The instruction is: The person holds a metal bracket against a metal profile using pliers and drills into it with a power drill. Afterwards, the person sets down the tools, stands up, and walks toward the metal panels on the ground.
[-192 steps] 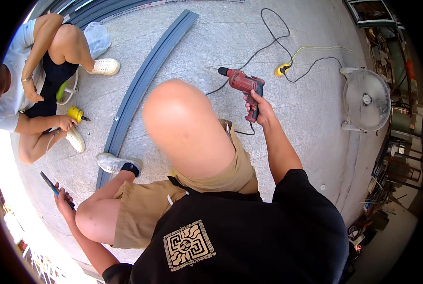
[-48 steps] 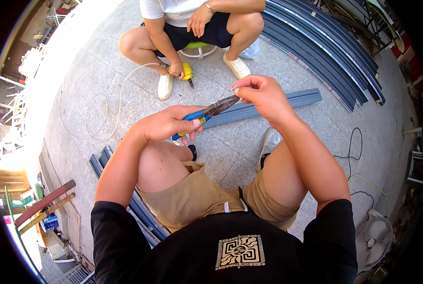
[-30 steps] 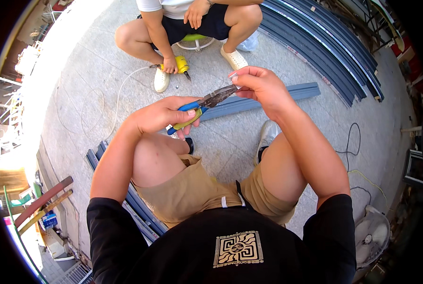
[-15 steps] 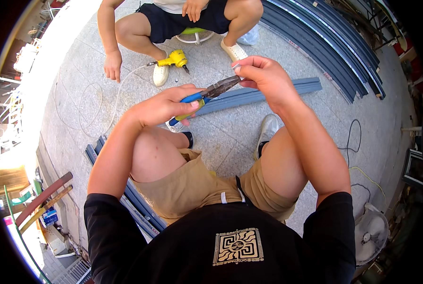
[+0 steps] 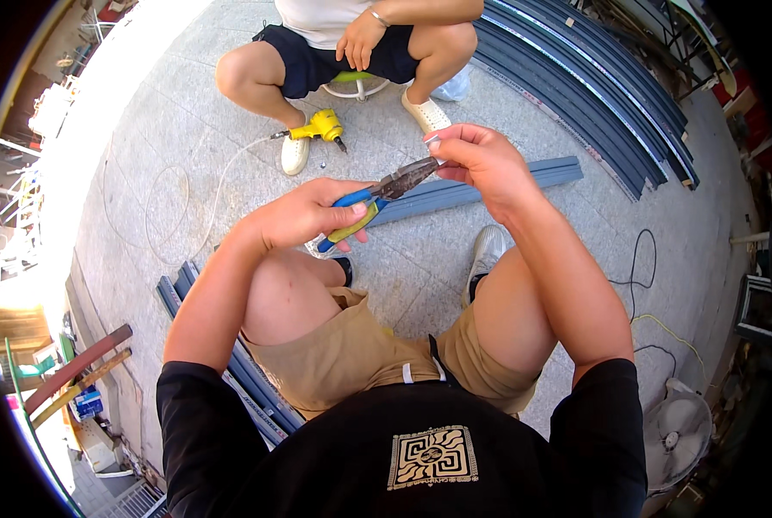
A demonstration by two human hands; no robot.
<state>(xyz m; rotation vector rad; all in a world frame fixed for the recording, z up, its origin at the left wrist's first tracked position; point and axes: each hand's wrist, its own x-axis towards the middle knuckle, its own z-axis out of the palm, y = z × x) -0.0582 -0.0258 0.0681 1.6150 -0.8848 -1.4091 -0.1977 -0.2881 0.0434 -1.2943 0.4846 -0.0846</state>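
Observation:
My left hand (image 5: 321, 211) is wrapped round the blue and yellow handles of a pair of pliers (image 5: 403, 179). The jaws point up and right, meeting the fingers of my right hand (image 5: 481, 164). Pinched between my right thumb and fingers is a small light-coloured piece (image 5: 433, 141), mostly covered by the fingers; its kind cannot be made out. The plier tips touch or nearly touch it. Below the pliers, a short bundle of grey metal profiles (image 5: 490, 187) lies across the paved floor.
A person (image 5: 351, 43) sits opposite on a low stool (image 5: 357, 86). By their shoe lies a yellow air tool (image 5: 321, 127) with a thin hose. Long grey profiles (image 5: 576, 95) are stacked far right; more profiles (image 5: 261, 388) lie by my left leg. A fan (image 5: 675, 436) stands at the lower right.
Both my hands and the pliers sit slightly lower in the picture, the grip unchanged. The other person's lowered arm has lifted away from beside the yellow tool.

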